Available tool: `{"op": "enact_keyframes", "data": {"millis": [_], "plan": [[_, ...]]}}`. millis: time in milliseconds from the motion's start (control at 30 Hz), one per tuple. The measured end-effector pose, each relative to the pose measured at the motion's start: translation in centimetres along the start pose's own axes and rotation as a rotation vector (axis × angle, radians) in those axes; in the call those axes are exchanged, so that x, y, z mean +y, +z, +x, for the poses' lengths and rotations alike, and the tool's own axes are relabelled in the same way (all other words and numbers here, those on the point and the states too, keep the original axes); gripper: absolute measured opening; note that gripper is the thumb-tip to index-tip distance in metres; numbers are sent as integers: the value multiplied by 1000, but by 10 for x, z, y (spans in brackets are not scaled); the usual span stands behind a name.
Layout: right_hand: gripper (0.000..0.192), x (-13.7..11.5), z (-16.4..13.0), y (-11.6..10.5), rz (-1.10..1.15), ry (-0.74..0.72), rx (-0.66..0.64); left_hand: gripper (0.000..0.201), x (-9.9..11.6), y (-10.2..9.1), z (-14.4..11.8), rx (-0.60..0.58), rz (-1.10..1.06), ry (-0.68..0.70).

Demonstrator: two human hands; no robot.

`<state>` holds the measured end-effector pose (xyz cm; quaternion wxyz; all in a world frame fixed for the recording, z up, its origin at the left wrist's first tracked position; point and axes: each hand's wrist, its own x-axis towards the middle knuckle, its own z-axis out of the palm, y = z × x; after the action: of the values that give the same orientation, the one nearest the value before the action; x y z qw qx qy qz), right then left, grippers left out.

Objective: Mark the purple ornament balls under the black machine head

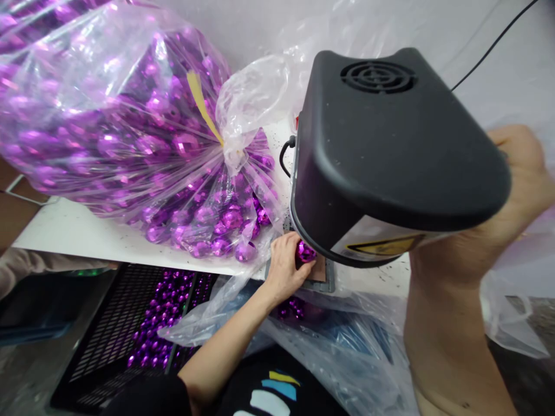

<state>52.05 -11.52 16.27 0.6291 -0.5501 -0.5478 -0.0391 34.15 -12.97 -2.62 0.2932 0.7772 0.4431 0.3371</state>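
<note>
Sleeve (26,268): showing far left of the black machine (403,144), by the edge of the white tabletop (73,231).
Black crate (99,329): standing below that edge, left of the machine, holding loose purple beads (154,329).
Clear bag (130,127): bulging with purple balls left of the machine, its tied neck pointing toward it; a yellow tie (202,104) is slanting out.
Gap: a narrow strip of tabletop is showing between bag and machine, so room there is running tight.
Left hand (286,263): pinching one purple ball between thumb and fingers, just beside the machine's lower left edge.
Purple ball (306,251): sitting over a brown pad (319,273), partly hidden; its visible side is looking round, showing no long axis or clear direction.
Black machine: turning its rounded edge and warning label (381,242) toward the wearer; more tabletop is showing beneath.
Right hand (526,179): curling behind the machine's right side; the housing is hiding the fingers, so I cannot tell their grip.
</note>
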Motion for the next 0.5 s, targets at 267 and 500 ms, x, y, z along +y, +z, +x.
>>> {"op": "enact_keyframes", "data": {"millis": [267,500], "plan": [[43,4,1,-1,-37,-63,-2,33,10,-4,1,-51,46,-76],[30,-7,-16,-19,-135,-202,-43,33,9,-2,1,-30,72,-95]]}}
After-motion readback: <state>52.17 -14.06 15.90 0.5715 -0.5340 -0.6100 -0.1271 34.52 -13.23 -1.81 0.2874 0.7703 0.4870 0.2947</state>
